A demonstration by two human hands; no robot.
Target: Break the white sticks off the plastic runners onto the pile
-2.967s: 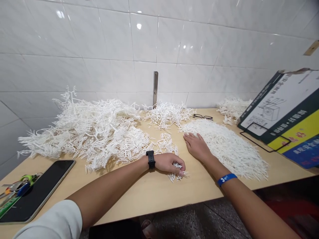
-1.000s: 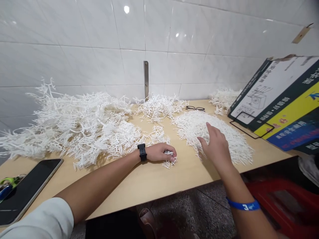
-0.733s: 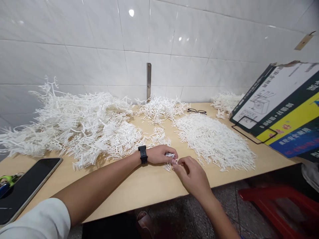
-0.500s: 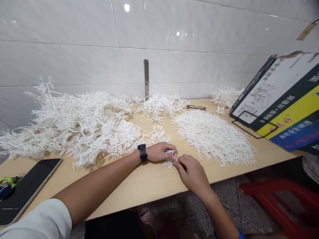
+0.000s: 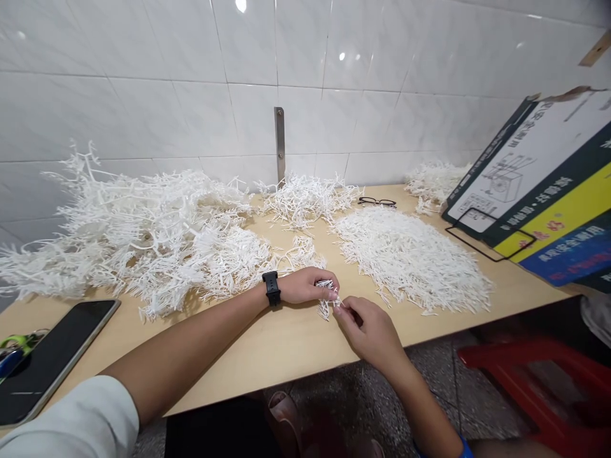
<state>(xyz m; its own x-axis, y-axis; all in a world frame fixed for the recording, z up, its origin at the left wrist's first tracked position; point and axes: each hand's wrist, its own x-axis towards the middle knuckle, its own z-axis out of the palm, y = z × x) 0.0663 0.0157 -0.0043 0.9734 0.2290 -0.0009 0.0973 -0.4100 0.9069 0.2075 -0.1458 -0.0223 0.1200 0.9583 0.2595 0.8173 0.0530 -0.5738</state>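
Note:
My left hand [image 5: 308, 285], with a black watch on its wrist, is closed on a small cluster of white branched plastic pieces [image 5: 324, 310] near the front edge of the table. Just to its right, my right hand [image 5: 367, 326] pinches the tip of a white piece from that cluster. A large tangled heap of white branched pieces [image 5: 157, 235] lies on the left. A flat pile of small loose white pieces [image 5: 415, 257] spreads to the right of my hands.
On the wooden table [image 5: 248, 356] are a phone [image 5: 57, 356], keys [image 5: 19, 350], eyeglasses [image 5: 377, 201], two smaller white heaps [image 5: 310, 200] [image 5: 434, 184] at the back, and a leaning printed box [image 5: 539, 197] with a black wire frame [image 5: 491, 254]. A red stool [image 5: 520, 375] stands below.
My right hand has shifted slightly right, and the gap between the two hands' fingertips is a little wider. The view has tilted slightly.

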